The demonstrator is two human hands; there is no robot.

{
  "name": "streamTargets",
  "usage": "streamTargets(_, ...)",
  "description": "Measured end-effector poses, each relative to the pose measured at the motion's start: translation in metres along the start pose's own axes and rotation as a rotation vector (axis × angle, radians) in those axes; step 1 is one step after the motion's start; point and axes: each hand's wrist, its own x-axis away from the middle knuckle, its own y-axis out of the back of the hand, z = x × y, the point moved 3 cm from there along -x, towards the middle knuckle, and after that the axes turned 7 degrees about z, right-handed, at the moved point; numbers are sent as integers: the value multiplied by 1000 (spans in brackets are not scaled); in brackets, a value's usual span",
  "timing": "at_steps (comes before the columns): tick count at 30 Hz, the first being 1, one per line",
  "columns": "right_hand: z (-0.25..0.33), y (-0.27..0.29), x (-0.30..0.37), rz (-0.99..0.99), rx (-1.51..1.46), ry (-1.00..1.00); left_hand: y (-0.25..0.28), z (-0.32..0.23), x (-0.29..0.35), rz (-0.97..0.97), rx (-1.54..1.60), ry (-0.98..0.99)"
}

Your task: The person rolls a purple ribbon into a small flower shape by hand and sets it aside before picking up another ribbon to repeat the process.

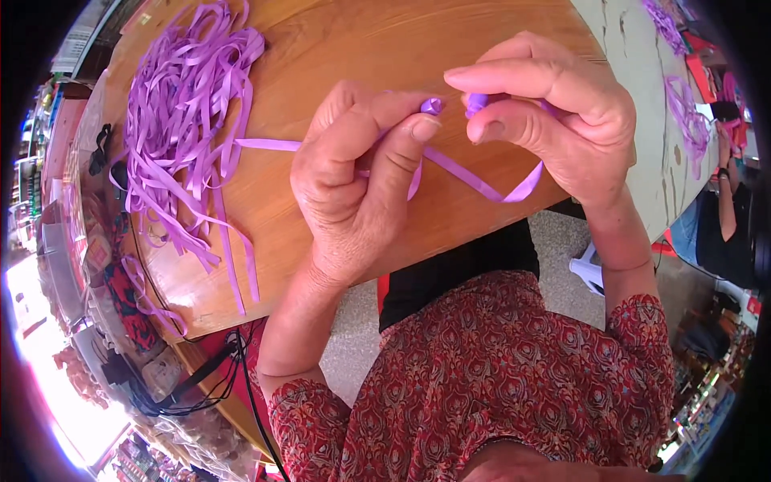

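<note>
My left hand [353,165] is closed, with a small rolled or knotted bit of purple ribbon [432,105] pinched between thumb and forefinger. Just to its right, my right hand [574,108] pinches another folded purple ribbon bit [476,103] between thumb and fingers. The two fingertip grips are a little apart, both above the wooden table [353,40]. A slack ribbon strand [462,173] dips between the hands and turns up towards the right palm. On the left, a strand [269,145] runs from my left hand to a big tangled ribbon pile [181,104].
Loose ribbon ends trail towards the table's near left edge. Black cables [233,353] hang below that edge. A pale surface [642,104] with more purple ribbon [688,120] adjoins at the right. Another person [727,225] in dark clothing is at the far right.
</note>
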Motion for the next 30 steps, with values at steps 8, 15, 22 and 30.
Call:
streamTargets(8,-2,-2,4,-8,-2,-6,-2,3,0,17,-12,-46)
streamTargets(15,-4,-5,4,-31,7,-13,-1,1,0,1,-70,-110)
streamTargets(22,-5,-8,3,-51,1,2,-1,0,-2,6,-75,-151)
streamTargets(30,2,-7,0,-12,124,26,-1,-2,-1,7,-64,-187)
